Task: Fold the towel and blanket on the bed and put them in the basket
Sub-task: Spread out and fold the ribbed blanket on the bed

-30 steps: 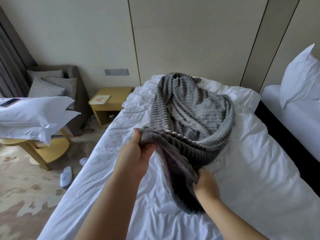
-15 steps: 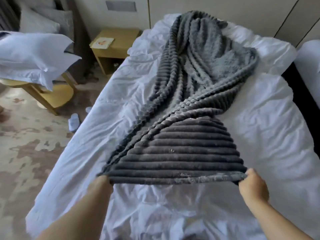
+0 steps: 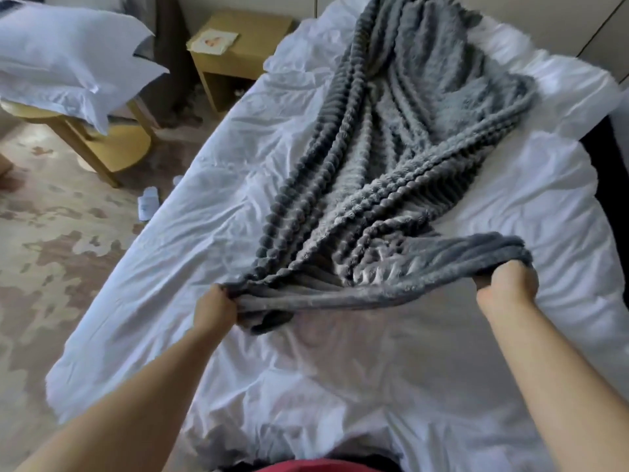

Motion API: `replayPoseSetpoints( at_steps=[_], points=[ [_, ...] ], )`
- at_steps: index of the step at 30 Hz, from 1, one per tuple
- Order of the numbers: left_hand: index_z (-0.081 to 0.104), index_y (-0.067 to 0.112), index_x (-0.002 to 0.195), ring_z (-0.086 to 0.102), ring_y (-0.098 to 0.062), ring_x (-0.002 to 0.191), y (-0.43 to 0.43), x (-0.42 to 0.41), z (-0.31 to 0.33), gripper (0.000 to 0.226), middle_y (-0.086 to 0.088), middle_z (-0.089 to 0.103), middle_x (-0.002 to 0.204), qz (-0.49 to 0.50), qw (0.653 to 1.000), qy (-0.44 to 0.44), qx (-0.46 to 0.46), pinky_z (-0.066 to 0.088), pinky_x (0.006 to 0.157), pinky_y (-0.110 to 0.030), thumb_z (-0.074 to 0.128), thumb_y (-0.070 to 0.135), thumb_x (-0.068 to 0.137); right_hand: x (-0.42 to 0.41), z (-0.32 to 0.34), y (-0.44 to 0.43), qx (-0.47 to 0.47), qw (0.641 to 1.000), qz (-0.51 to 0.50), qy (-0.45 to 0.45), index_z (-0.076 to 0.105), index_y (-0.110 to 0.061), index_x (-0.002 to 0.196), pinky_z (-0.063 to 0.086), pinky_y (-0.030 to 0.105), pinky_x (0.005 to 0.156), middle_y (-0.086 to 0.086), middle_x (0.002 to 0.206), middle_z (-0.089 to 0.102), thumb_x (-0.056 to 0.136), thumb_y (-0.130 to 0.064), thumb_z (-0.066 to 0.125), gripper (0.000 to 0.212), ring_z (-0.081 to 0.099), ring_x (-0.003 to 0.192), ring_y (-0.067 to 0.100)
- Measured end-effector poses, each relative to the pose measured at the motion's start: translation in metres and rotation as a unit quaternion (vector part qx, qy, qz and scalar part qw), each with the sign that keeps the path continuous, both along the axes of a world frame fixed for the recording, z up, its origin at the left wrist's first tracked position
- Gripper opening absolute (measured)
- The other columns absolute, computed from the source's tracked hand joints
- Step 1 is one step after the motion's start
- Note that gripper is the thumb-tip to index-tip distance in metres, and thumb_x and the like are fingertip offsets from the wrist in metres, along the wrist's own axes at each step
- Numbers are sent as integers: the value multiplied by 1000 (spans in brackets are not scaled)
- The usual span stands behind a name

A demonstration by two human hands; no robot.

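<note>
L hand (image 3: 215, 310) and R hand (image 3: 507, 284) each grip a near corner of the grey blanket (image 3: 401, 155), edge taut btwn them; rest trails away beyond the hands on the bed (image 3: 391, 369). Prob spread wide to flatten it before folding. No towel or basket in view

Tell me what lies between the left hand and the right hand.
In the head view, the near hem of the grey ribbed blanket spans from the left hand to the right hand, both gripping it, with white bed sheet under it.
</note>
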State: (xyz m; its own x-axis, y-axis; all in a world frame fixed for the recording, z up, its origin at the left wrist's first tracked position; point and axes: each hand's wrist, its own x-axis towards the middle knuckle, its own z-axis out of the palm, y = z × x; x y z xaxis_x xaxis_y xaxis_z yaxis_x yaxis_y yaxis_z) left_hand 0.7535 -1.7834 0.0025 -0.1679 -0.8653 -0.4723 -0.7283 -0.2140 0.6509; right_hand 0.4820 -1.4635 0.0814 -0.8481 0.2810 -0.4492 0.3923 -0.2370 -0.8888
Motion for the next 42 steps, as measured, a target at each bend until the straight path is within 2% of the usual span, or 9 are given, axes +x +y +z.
replayPoseSetpoints(
  at_steps=[5, 10, 15, 22, 25, 29, 35, 39, 42],
  points=[
    [61, 12, 113, 48, -18, 55, -23, 3, 6, 25, -4, 58, 83, 495, 786, 232, 288, 45, 49, -30, 44, 12, 95, 2, 3, 6, 409, 857, 282, 138, 63, -20, 91, 42, 30, 73, 4, 89, 65, 85, -25, 64, 8, 63, 95, 33],
    [42, 13, 70, 31, -13, 46, -17, 16, -1, 25, -4, 33, 65, 334, 873, 164, 315, 28, 32, -9, 39, 11, 95, 10, -40, 60, 555, 610, 562, -59, 61, -19, 108, 48, 30, 70, 11, 107, 67, 69, -21, 78, 42, 63, 94, 29],
    [48, 16, 72, 36, -6, 32, -45, 11, 23, 25, 1, 43, 46, 70, 928, 194, 311, 30, 30, -10, 61, 22, 92, -30, -18, 94, 566, 751, 341, -1, 68, -8, 101, 40, 28, 69, 23, 103, 67, 74, 11, 51, 37, 57, 82, 34],
    [51, 15, 122, 63, -32, 92, -49, -30, 48, 46, -14, 53, 116, 310, 908, 229, 166, 56, 53, -30, 72, 29, 84, -30, 18, 63, 191, 967, -149, 80, 69, -4, 106, 46, 24, 77, 9, 105, 67, 78, -8, 42, 39, 61, 94, 24],
    [53, 12, 122, 61, -31, 90, -52, -28, 42, 48, -14, 54, 114, 295, 917, 228, 142, 56, 45, -27, 72, 32, 84, -34, 17, 70, -81, 971, -225, -16, 57, -10, 93, 52, 29, 83, 2, 108, 59, 93, -9, 41, 16, 61, 100, 21],
    [53, 11, 105, 57, -22, 48, -48, -16, 26, 38, -10, 52, 83, 206, 958, 155, 121, 51, 48, -28, 68, 40, 86, -20, 5, 63, 263, 961, 56, -63, 52, -10, 109, 45, 25, 66, 18, 113, 56, 97, -8, 43, 15, 50, 75, 26],
    [62, 11, 107, 60, -20, 67, -44, -12, 25, 37, -5, 65, 81, -73, 974, -18, 213, 45, 61, -26, 60, 44, 90, -2, 15, 52, 368, 684, 602, -187, 61, -10, 104, 51, 36, 66, 13, 93, 70, 82, -13, 73, 25, 67, 82, 29],
    [62, 12, 107, 60, -24, 66, -59, -42, 38, 25, -10, 63, 84, 171, 954, 243, 42, 51, 57, -31, 57, 28, 89, -26, 38, 41, 444, 858, 200, 163, 63, -22, 106, 43, 24, 79, 6, 106, 67, 82, -11, 61, 27, 61, 100, 25],
    [61, 1, 90, 58, -32, 59, -44, -23, 3, 26, -21, 60, 74, -23, 999, -26, 9, 51, 58, -33, 51, 25, 90, -1, 5, 45, 494, 830, 77, 249, 64, -15, 102, 43, 27, 71, 16, 97, 70, 83, -21, 53, 22, 61, 92, 34]
  ],
)
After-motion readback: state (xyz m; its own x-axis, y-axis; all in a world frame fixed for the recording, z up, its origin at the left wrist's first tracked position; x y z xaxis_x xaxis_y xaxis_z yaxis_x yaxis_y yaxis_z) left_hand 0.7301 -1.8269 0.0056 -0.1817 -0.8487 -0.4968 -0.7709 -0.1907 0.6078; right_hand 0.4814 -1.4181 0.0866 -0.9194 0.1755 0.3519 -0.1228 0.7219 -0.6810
